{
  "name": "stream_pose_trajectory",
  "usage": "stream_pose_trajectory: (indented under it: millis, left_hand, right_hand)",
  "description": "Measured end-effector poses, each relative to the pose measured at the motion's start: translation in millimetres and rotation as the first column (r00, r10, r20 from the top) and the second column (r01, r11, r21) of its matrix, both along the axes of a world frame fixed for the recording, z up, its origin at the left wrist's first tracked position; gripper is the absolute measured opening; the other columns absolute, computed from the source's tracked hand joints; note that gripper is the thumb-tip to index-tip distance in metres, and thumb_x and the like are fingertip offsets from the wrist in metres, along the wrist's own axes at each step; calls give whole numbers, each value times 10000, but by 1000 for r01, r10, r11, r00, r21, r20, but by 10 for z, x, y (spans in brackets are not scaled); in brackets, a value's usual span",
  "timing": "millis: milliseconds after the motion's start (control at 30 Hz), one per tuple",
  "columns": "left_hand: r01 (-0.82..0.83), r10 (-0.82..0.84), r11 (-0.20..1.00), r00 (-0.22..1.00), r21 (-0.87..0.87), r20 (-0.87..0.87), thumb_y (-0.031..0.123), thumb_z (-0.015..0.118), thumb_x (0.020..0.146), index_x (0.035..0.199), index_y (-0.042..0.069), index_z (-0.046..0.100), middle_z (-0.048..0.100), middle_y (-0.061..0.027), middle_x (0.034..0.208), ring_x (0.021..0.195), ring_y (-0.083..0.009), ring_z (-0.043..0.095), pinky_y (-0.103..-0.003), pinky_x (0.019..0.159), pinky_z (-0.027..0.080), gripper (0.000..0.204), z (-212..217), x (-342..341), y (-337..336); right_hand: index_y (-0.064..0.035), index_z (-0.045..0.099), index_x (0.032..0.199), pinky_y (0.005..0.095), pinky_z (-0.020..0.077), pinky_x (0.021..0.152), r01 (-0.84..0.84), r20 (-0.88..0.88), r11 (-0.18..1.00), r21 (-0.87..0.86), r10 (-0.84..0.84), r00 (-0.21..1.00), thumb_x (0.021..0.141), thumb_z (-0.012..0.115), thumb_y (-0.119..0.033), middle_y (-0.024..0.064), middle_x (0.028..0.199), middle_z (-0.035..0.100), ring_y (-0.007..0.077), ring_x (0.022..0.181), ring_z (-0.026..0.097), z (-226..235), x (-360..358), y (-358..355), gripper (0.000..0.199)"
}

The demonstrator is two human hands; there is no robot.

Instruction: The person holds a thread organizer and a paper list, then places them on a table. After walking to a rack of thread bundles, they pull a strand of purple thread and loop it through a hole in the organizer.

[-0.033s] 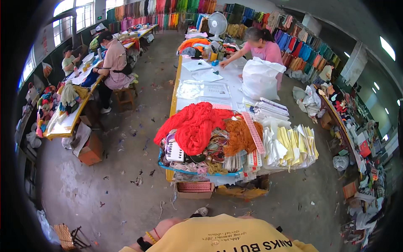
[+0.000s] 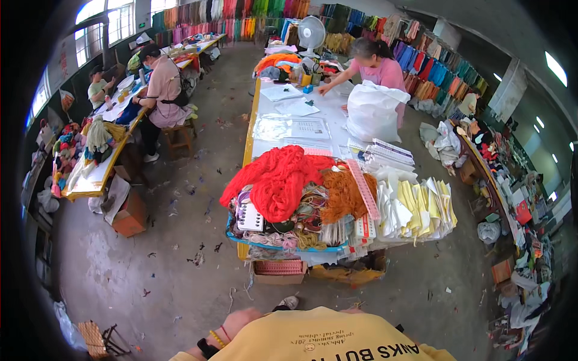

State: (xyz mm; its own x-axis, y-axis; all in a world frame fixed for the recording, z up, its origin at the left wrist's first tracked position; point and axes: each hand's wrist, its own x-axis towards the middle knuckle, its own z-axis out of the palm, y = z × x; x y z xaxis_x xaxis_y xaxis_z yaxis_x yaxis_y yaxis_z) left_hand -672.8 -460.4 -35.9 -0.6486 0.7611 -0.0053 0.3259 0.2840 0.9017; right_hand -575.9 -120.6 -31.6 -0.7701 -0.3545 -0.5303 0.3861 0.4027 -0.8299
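At the lower edge, my left hand is in front of my yellow shirt, its fingers hidden by the cloth. Yellow beads, a red cord and a black band circle that wrist. Only a sliver of skin, seemingly my right hand, shows past the shirt. Neither hand touches the table ahead. On the table's near end, a blue-rimmed tray holds tangled yarn, with a red yarn skein and a rust-brown yarn skein on top. White hole-punched cards lie at its left.
Yellow and white paper sheets overhang the table's right corner. Below stands a cardboard box of pink strips. A co-worker in pink reaches over the far side beside a white sack. People sit at another table leftward.
My left hand has shifted slightly forward at the shirt's edge. The far co-worker's reaching hand has moved a little to the right. The yarn and papers stay in place.
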Motion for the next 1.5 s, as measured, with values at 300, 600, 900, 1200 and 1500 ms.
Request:
stream_pose_trajectory:
  millis: [300,600,900,1200,1500]
  left_hand:
    - [-301,242,874,950,-382,-196,206,534,746,722,94,571,572,-91,744,660,-303,571,-379,583,471,120,-100,-315,125]
    - [221,-150,971,854,-87,497,191,579,791,1045,62,561,620,-125,901,834,-182,589,-288,747,451,286,273,-269,-180]
    - [172,-127,984,846,-40,518,177,551,802,1080,38,517,605,-143,931,867,-229,581,-308,764,441,313,247,-154,-319]
    - [-352,313,829,936,-435,-159,160,584,718,817,66,601,602,-102,718,687,-254,600,-301,632,476,137,10,-151,-376]
    - [127,-92,978,975,-168,203,116,607,708,889,56,621,600,-138,793,712,-238,597,-288,650,471,191,420,-132,-436]
  right_hand:
    - [-57,571,813,289,428,587,475,-251,778,411,-405,879,791,547,-242,52,710,585,146,671,558,-79,-133,209,188]
    - [-54,559,923,272,439,659,217,201,974,-61,-201,959,798,567,-217,84,807,603,178,739,572,726,-27,119,206]
    - [-55,556,948,275,438,685,114,154,993,-33,-108,982,801,569,-208,78,852,607,172,778,571,763,95,230,213]
    - [-62,557,973,283,435,720,121,99,962,245,-149,984,806,559,-199,75,915,607,175,837,569,130,285,301,216]
    - [-76,555,992,301,433,753,15,205,998,61,-27,978,813,513,-221,96,973,594,226,894,560,865,289,169,234]
